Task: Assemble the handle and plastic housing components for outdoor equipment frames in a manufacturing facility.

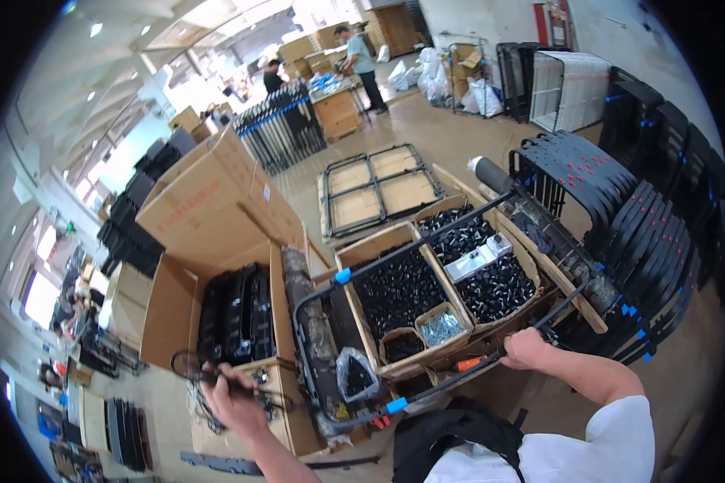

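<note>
My right hand (527,348) is closed around the near side of a black tubular frame (435,392) with rounded corners. Blue tape (396,405) is wrapped on the tube in places. The frame rests at a slant over cardboard boxes of small black parts (399,294). Off to the left, my left hand (235,396) is closed on a looped black cable (188,365), somewhat blurred. It hangs above a small carton (286,427), beside an open cardboard box (169,302) holding black plastic parts (235,314).
A white box-shaped device (478,258) lies on the black parts, near a small box of silver screws (441,328). A clear plastic bag (357,375) sits inside the frame. Stacked black panels (576,173) stand at right. Two people (361,60) work at the back.
</note>
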